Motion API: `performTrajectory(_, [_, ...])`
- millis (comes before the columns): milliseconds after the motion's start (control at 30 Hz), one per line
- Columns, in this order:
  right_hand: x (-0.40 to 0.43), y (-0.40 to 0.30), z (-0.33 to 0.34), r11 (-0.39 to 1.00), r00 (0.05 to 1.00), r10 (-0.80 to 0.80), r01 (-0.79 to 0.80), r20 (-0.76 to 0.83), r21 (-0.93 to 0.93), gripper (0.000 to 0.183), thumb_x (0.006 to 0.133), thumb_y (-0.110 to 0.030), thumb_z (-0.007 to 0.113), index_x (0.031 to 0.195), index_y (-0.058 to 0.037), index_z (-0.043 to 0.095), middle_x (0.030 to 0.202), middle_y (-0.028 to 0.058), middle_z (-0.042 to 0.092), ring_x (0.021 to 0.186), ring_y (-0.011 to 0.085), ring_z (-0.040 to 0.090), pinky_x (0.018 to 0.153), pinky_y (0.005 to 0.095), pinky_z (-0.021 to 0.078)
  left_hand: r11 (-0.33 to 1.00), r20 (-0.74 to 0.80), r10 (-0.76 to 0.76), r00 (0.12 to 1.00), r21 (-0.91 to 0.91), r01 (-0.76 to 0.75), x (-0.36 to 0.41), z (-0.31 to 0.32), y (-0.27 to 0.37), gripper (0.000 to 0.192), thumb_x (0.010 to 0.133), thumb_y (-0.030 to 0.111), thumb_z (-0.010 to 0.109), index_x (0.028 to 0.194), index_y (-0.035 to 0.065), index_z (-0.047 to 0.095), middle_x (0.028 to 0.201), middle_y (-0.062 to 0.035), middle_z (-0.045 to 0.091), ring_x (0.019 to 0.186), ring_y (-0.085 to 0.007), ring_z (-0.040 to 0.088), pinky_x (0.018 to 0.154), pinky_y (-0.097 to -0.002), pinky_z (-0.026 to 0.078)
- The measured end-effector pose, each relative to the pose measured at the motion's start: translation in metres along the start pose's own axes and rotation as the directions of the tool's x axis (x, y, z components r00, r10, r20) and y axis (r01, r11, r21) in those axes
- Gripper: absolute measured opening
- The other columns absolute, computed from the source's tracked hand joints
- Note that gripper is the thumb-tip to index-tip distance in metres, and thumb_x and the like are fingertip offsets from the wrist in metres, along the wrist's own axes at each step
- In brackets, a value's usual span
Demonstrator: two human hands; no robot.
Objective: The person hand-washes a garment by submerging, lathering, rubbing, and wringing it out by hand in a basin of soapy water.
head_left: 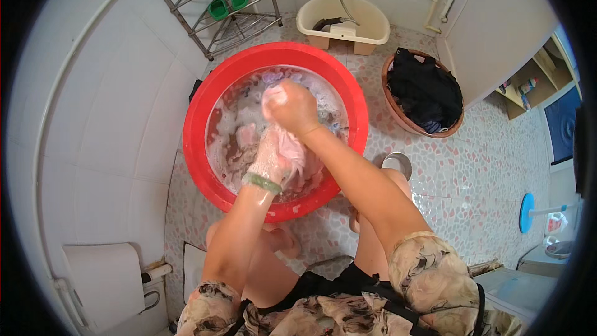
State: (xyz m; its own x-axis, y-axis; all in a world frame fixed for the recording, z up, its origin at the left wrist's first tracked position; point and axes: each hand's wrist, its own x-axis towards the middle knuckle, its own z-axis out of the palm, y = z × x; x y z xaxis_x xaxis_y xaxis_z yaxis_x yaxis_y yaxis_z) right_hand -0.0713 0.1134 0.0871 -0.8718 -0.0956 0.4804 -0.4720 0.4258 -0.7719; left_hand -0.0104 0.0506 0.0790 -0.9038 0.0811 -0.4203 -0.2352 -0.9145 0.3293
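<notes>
A large red plastic tub (198, 102) stands on the floor before me, holding sudsy water and soaking clothes. Over its middle, my right hand (291, 106) is clenched on pink wet fabric (276, 97). My left hand (273, 151) is lower and nearer to me, soapy, with a green bangle (262, 183) at the wrist. Pink cloth (291, 147) bunches along that hand and hangs towards the water; the left fingers are largely hidden behind the right fist and the cloth. Purple cloth (274, 77) floats near the tub's far side.
A basket (394, 114) of dark clothes (422, 88) stands right of the tub. Beyond are a cream basin (378, 32) with a shower head (326, 23) and a metal corner rack (189, 28) holding green slippers (218, 9). A metal bowl (397, 162) sits by my right knee.
</notes>
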Motion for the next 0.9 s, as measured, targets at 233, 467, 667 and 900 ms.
performTrajectory(233, [-0.059,-0.052,0.011,0.947,0.936,-0.306,0.282,0.171,0.151,0.019,0.066,-0.023,0.057,0.067,-0.0049,0.051,0.076,0.0155,0.056,0.074,0.0329,0.054,0.066,0.0401,0.0423,0.976,0.154,0.004,0.988,0.216,-0.037,0.011,-0.041,0.009,0.026,0.085,0.025,0.043,0.103,0.0071,0.05,0.097,-0.0067,0.055,0.088,-0.0201,0.054,0.076,-0.0331,0.046])
performTrajectory(467, [-0.012,-0.006,-0.002,0.984,0.985,0.175,-0.175,-0.004,-0.032,0.025,0.072,-0.032,0.053,0.066,-0.0074,0.051,0.071,0.0146,0.056,0.07,0.0342,0.054,0.064,0.0426,0.043,0.938,0.064,0.087,0.994,0.33,-0.104,0.021,-0.046,0.002,0.028,0.086,0.024,0.041,0.106,0.0058,0.049,0.099,-0.0071,0.054,0.086,-0.0203,0.055,0.07,-0.0345,0.048])
performTrajectory(667, [-0.044,-0.047,0.019,0.987,0.981,-0.161,0.16,0.111,0.016,0.024,0.071,-0.03,0.053,0.069,-0.0068,0.053,0.072,0.0152,0.057,0.071,0.0347,0.054,0.063,0.042,0.0436,0.978,0.272,-0.117,0.955,0.199,0.063,0.004,-0.031,0.009,0.025,0.086,0.024,0.042,0.102,0.0065,0.05,0.093,-0.0063,0.055,0.083,-0.0201,0.055,0.068,-0.0335,0.047])
performTrajectory(900, [-0.027,-0.017,0.019,0.998,0.999,0.047,-0.047,0.017,0.036,0.022,0.07,-0.028,0.056,0.07,-0.0063,0.053,0.07,0.0153,0.056,0.069,0.0339,0.054,0.062,0.0431,0.0418,0.988,0.192,0.016,0.981,0.145,-0.044,0.039,-0.048,0.016,0.028,0.085,0.024,0.041,0.103,0.0032,0.05,0.093,-0.0092,0.057,0.079,-0.0213,0.057,0.067,-0.035,0.048])
